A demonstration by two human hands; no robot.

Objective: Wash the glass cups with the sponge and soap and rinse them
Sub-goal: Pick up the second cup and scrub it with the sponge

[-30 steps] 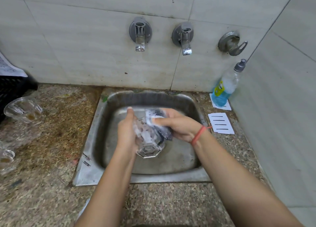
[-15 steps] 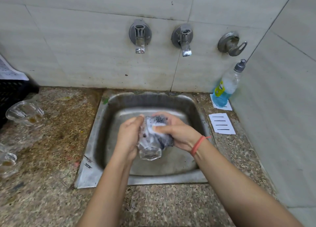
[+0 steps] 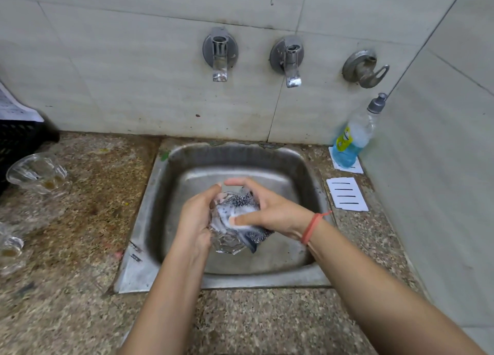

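Scrubbing the glass cup [image 3: 227, 241] above the middle of the sink [image 3: 139, 247], with the left grip [image 3: 196, 218] curled round its left side and the right grip [image 3: 275, 213] clamping the foamy sponge [image 3: 240, 203] against its right side, thumb pressed into the lather. Differs from a second ago in small ways: has drawn the sponge further round and down the wall, toward the faceted base, and has curled the left fingers over the far side, nearly touching the right ones. Suggests soaping of this cup well along but not finished. Shows no water at the taps [image 3: 220, 53], so rinsing probably yet to come. Leaves a tipped cup [image 3: 37, 171] and a second cup [image 3: 10, 245] on the bench [image 3: 80, 221] at far left, apparently with brownish dregs, unwashed. Leaves the soap bottle [image 3: 350, 140] in the far right corner, well apart from both grips.
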